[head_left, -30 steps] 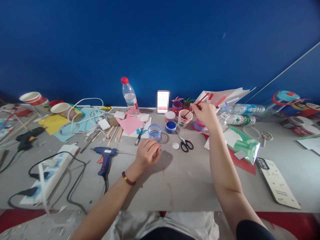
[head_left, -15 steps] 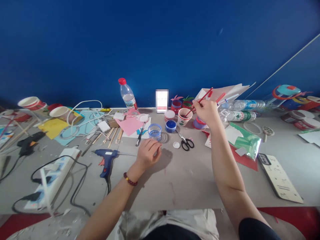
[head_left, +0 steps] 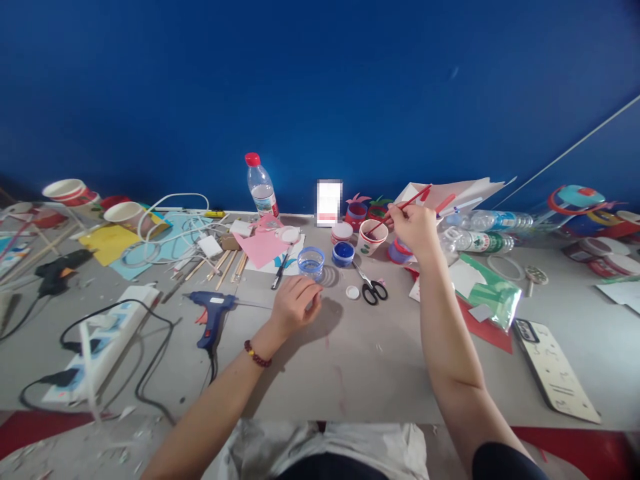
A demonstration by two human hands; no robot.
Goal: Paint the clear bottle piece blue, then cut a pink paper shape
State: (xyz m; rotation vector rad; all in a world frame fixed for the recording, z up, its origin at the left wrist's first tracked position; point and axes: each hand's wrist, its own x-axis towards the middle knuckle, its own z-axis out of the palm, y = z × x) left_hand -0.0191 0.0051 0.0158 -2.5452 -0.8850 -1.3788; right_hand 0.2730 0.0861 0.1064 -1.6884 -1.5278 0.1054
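Observation:
My right hand [head_left: 411,225] pinches a thin red paintbrush [head_left: 421,195]. The lower end of the brush slants into a white paper cup [head_left: 367,248] with a red rim and dark liquid inside. My left hand [head_left: 295,305] rests low over the table with its fingers loosely curled, and nothing shows in them. Just beyond it stands a clear plastic cup-shaped piece with blue bands [head_left: 311,264]. Between that and the paper cup sits an open jar of blue paint [head_left: 343,253]. A small white lid [head_left: 353,292] and black-handled scissors [head_left: 374,291] lie nearby.
A blue glue gun [head_left: 213,313] and a white power strip [head_left: 107,340] with cords lie on the left. A red-capped bottle [head_left: 261,188] stands at the back. On the right are plastic bottles [head_left: 480,241], a green packet [head_left: 493,293] and a phone [head_left: 557,370].
My right hand has shifted a little beside the paper cup, and the brush leans lower, its end still inside. My left hand stays where it was. The view sways slightly.

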